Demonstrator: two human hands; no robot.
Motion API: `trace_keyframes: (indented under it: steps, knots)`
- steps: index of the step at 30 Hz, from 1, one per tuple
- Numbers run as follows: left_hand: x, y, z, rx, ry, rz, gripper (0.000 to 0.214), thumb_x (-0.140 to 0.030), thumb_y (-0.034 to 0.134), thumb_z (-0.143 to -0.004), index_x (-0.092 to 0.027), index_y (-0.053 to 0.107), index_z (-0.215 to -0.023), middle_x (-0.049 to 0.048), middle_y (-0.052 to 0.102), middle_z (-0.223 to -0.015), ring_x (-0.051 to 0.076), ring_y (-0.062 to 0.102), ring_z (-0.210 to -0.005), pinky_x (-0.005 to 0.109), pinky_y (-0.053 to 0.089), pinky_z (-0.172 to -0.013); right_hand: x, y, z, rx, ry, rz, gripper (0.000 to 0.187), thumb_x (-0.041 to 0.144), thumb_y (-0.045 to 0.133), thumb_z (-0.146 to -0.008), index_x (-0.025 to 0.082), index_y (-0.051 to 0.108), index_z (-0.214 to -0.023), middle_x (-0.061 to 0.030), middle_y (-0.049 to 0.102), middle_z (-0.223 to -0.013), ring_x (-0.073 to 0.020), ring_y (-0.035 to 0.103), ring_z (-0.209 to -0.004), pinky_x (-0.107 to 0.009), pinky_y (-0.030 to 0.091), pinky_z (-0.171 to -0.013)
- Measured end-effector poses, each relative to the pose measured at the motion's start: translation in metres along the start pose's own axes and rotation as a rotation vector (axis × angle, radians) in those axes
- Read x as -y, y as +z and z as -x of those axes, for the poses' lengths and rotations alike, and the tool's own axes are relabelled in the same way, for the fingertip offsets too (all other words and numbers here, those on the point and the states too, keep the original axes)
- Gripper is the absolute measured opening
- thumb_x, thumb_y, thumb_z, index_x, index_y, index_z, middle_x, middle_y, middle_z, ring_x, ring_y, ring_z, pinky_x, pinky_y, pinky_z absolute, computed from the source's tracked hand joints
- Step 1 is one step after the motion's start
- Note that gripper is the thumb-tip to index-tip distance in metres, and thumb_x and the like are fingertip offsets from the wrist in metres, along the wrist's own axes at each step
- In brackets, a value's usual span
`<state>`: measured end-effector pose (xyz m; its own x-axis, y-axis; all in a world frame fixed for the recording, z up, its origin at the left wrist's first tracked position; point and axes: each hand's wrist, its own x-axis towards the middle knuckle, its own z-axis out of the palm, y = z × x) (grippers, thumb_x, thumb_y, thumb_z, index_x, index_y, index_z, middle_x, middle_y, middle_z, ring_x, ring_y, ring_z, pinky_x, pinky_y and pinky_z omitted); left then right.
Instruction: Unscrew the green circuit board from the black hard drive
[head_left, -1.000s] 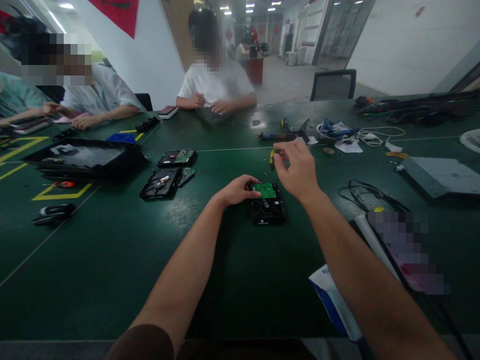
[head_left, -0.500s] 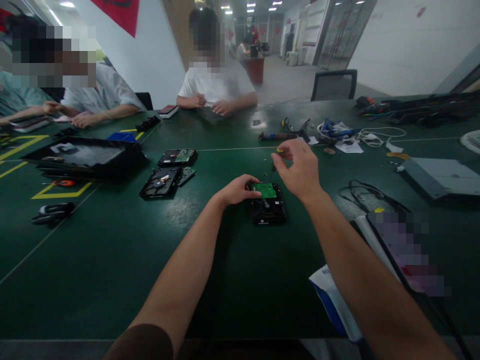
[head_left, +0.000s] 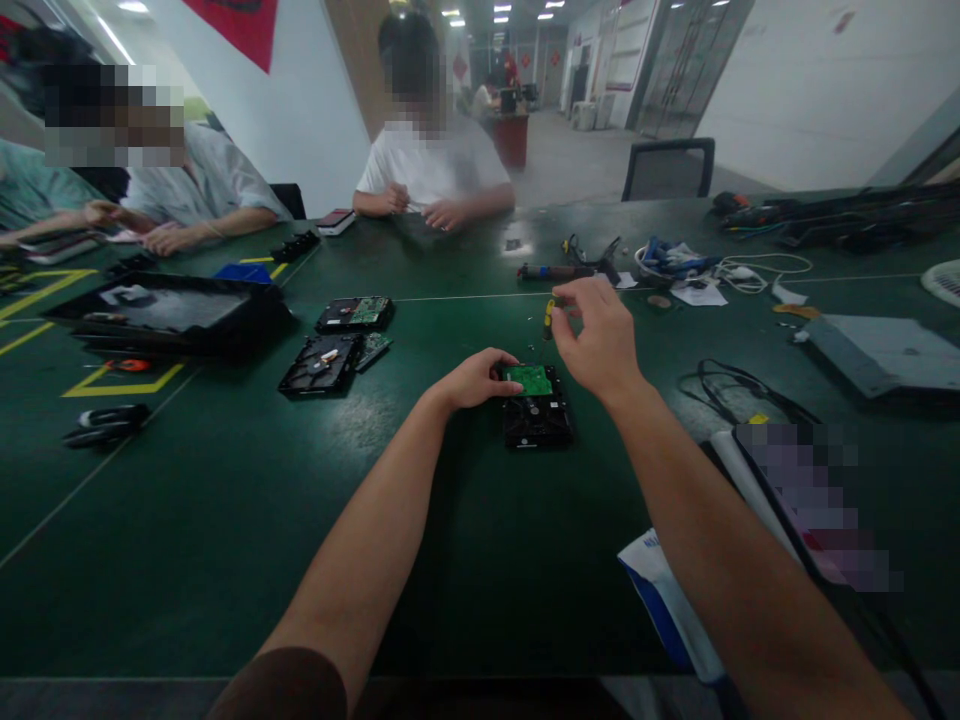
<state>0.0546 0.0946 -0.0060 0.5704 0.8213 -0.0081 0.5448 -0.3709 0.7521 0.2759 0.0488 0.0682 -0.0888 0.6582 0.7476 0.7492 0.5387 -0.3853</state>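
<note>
on the green table (head_left: 420, 580), right before the person, lies a hard drive (head_left: 536, 425), its green board (head_left: 534, 380) at the far end. the left hand (head_left: 476, 382) is clamped on the drive's far left side, thumb over the board. the right hand (head_left: 596, 335) pinches a yellow and black screwdriver (head_left: 548, 320) between thumb and fingertips, more or less upright near the drive's far edge; from here i can't tell whether its tip touches anything. two more drives (head_left: 316, 372) sit to the left, with a black tray (head_left: 165, 310) farther left. a grey metal box (head_left: 885, 350) lies on the right.
</note>
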Motion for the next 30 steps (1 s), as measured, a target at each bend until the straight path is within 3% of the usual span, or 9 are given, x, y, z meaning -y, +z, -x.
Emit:
trace_keyframes:
  steps: [6,13,18,24,30]
  knots:
    - [-0.0002,-0.0002,0.0005,0.0,0.003,0.002,0.059,-0.044,0.079,-0.079,-0.019,0.063,-0.13,0.0055,0.062,-0.101,0.02,0.058,-0.085,0.033,0.048,-0.075,0.0004,-0.0002,0.0004,-0.001,0.022,0.006,0.018,0.024,0.058,-0.093,0.024,0.062,-0.11,-0.009,0.064,-0.109,-0.025,0.064,-0.094,-0.046,0.055,-0.09]
    - [0.0011,-0.0002,-0.0001,0.003,0.004,0.009,0.062,-0.045,0.08,-0.079,-0.018,0.062,-0.131,0.0065,0.062,-0.103,0.02,0.058,-0.086,0.034,0.048,-0.077,0.0008,0.0,-0.0005,-0.02,0.011,-0.002,0.018,0.021,0.057,-0.091,0.025,0.062,-0.109,-0.0101,0.063,-0.113,-0.0284,0.062,-0.106,-0.048,0.054,-0.091]
    - [0.0017,-0.0005,-0.0001,0.004,0.003,0.005,0.062,-0.046,0.08,-0.078,-0.018,0.063,-0.131,0.0077,0.062,-0.106,0.021,0.058,-0.087,0.034,0.048,-0.077,-0.0016,0.0009,-0.0002,-0.02,0.041,0.001,0.013,0.026,0.059,-0.093,0.023,0.059,-0.106,-0.0091,0.064,-0.104,-0.0257,0.064,-0.094,-0.045,0.055,-0.086]
    - [0.0034,0.0007,-0.0007,0.002,0.021,0.009,0.061,-0.045,0.079,-0.079,-0.018,0.062,-0.132,0.0054,0.061,-0.1,0.02,0.058,-0.085,0.033,0.047,-0.075,0.0016,0.0011,0.0011,-0.052,-0.016,0.037,0.019,0.023,0.057,-0.094,0.023,0.064,-0.112,-0.0093,0.062,-0.108,-0.0255,0.064,-0.098,-0.044,0.054,-0.089]
    - [0.001,0.0005,-0.0003,-0.002,0.013,-0.006,0.058,-0.045,0.079,-0.08,-0.018,0.063,-0.129,0.0055,0.061,-0.102,0.019,0.058,-0.085,0.032,0.047,-0.076,-0.0036,0.0045,-0.0002,-0.064,0.002,-0.003,0.014,0.022,0.062,-0.091,0.023,0.059,-0.104,-0.0085,0.064,-0.105,-0.0262,0.064,-0.099,-0.044,0.055,-0.087]
